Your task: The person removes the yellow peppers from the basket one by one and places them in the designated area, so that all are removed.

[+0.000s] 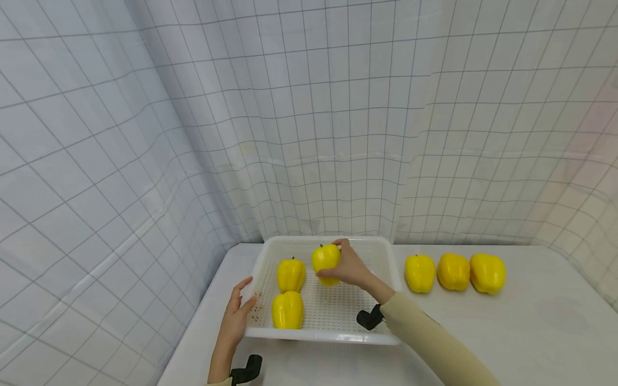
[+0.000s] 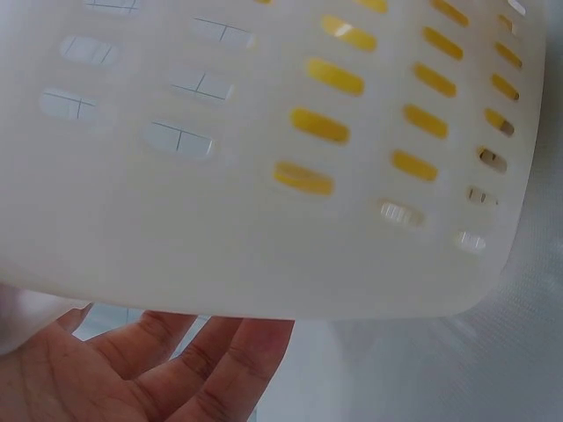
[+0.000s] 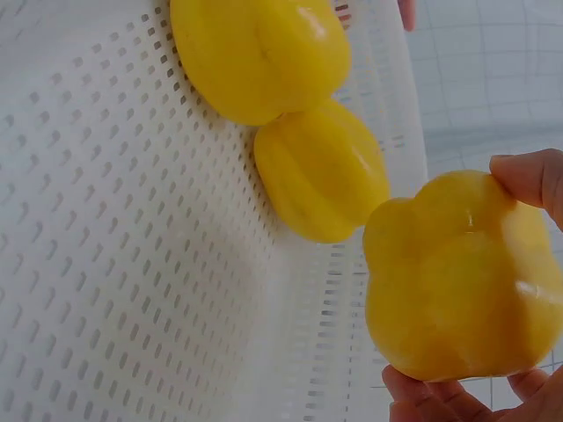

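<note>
A white perforated plastic basket (image 1: pixel 333 336) stands on the table. My left hand (image 1: pixel 236 312) holds its left rim, and in the left wrist view the fingers (image 2: pixel 251 360) pass partly behind the rim's edge. My right hand (image 1: pixel 351 266) grips a yellow bell pepper (image 1: pixel 325 258) between thumb and fingers over the basket. In the right wrist view this held pepper (image 3: pixel 462 277) shows its lobed end, with the thumb (image 3: pixel 528 176) on one side and fingertips on the other. Two more yellow bell peppers, one farther back (image 1: pixel 291 274) and one nearer (image 1: pixel 287 310), lie along the basket's left side.
Right of the basket, three yellow bell peppers stand in a row on the white table: a left one (image 1: pixel 420 273), a middle one (image 1: pixel 453 271) and a right one (image 1: pixel 487 273). A white grid-patterned curtain (image 1: pixel 328 134) hangs behind the table and at its sides.
</note>
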`<state>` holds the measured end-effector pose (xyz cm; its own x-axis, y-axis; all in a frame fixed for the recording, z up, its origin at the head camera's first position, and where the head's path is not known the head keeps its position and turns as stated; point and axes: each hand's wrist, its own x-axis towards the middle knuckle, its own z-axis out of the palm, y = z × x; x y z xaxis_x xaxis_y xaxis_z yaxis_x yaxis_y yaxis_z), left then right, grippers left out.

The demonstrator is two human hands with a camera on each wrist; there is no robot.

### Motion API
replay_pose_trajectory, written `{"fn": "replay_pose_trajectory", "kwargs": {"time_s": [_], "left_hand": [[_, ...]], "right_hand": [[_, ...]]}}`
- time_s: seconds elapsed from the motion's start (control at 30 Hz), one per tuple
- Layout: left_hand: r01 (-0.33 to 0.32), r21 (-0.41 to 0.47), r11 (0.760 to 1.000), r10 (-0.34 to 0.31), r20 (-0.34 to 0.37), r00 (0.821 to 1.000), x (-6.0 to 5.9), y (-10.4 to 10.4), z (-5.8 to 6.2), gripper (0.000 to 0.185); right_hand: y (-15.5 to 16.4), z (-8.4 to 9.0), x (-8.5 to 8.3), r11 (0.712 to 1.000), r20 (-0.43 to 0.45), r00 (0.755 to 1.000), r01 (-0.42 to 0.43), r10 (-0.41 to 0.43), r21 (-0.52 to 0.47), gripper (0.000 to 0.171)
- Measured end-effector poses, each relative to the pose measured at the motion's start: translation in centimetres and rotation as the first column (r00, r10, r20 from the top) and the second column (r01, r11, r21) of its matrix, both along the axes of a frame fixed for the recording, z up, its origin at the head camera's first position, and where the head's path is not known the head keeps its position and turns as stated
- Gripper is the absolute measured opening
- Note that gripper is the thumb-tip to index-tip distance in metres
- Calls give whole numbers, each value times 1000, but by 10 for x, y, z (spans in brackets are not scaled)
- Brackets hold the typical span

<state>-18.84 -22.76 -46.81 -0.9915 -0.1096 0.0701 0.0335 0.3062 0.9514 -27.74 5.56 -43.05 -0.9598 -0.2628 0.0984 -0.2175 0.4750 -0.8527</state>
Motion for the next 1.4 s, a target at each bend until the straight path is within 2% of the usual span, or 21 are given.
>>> {"fn": "replay_pose_trajectory", "kwargs": {"time_s": [0.3, 0.93, 1.4], "left_hand": [[5, 13, 1000, -5, -2, 1000, 0, -1, -1, 47], [4, 2, 1000, -4, 29, 1000, 1, -2, 0, 48], [6, 5, 1000, -6, 15, 1000, 1, -2, -1, 47]], "right_hand": [[8, 13, 7, 994, -6, 999, 44, -45, -98, 84], [32, 19, 22, 987, -36, 994, 99, -104, -128, 85], [51, 21, 30, 984, -30, 996, 80, -86, -158, 83]]}}
